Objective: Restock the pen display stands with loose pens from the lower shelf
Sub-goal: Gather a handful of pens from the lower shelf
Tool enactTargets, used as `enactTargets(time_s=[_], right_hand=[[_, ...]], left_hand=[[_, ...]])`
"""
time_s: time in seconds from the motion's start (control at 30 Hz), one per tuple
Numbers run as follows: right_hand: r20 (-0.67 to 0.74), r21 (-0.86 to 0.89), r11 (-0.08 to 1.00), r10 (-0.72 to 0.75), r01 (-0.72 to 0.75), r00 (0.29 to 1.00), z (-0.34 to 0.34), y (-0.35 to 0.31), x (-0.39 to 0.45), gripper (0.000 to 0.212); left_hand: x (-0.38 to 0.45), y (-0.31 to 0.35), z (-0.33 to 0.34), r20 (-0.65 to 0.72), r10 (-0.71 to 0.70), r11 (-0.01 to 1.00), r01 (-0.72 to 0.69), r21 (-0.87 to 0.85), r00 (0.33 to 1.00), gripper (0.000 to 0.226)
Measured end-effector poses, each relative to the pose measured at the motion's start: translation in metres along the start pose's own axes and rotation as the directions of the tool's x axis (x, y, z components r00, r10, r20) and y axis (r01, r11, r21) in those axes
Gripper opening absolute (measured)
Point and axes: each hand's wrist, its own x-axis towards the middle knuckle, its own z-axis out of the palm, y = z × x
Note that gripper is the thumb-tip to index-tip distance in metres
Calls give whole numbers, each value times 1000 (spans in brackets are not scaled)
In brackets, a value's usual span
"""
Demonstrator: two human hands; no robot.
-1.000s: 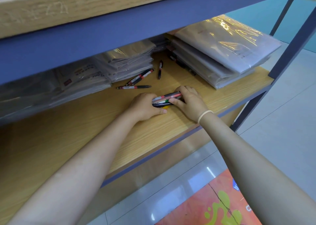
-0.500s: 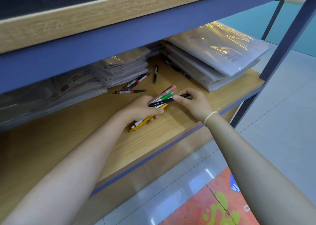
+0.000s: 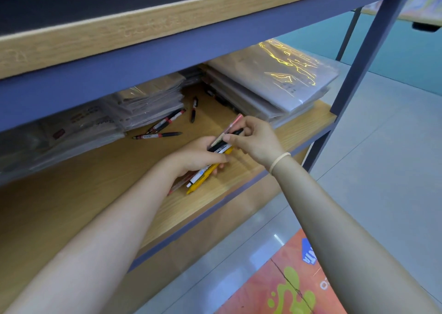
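My left hand (image 3: pixel 195 157) grips a bundle of pens (image 3: pixel 207 171) above the lower shelf (image 3: pixel 79 194); yellow, white and pink barrels stick out below the fist. My right hand (image 3: pixel 254 138) pinches the upper ends of the bundle, where a pink pen and a black pen show between its fingers. Farther back on the shelf lie loose black-and-red pens: one flat (image 3: pixel 157 135), a pair side by side (image 3: pixel 168 120) and a single one (image 3: pixel 193 109) near the back. No display stand is in view.
Stacks of plastic-wrapped packs stand on the shelf at the back left (image 3: pixel 148 99) and right (image 3: pixel 272 79). The upper shelf edge (image 3: pixel 143 50) overhangs the hands. A blue post (image 3: pixel 358 74) stands at the right corner. An orange floor mat (image 3: pixel 299 280) lies on the tiled floor.
The pen bundle has been lifted off the shelf board and tilted more upright in my left hand. My right hand has moved from the bundle's side to its upper ends.
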Motion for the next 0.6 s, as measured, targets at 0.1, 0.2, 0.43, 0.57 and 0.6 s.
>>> enactTargets(time_s=[0.1,0.2,0.43,0.57,0.6], right_hand=[[-142,-45,999,-19,13,990,-1,0,2,32],[-296,100,995,11,19,955,-6,4,-2,32],[-200,291,945,215,-152,956,-22,-10,-39,40],[-100,445,862,316,-242,943,-61,-85,-63,39],[-91,427,868,319,-252,943,-71,-105,-69,35]], left_hand=[[4,2,6,-62,0,999,-3,-39,998,11],[11,-1,11,-193,-4,970,-43,-239,981,11],[-9,37,46,-22,-164,771,114,-627,986,31],[-58,112,55,214,-64,718,194,-669,975,16],[-70,134,54,250,-49,702,211,-680,967,16]])
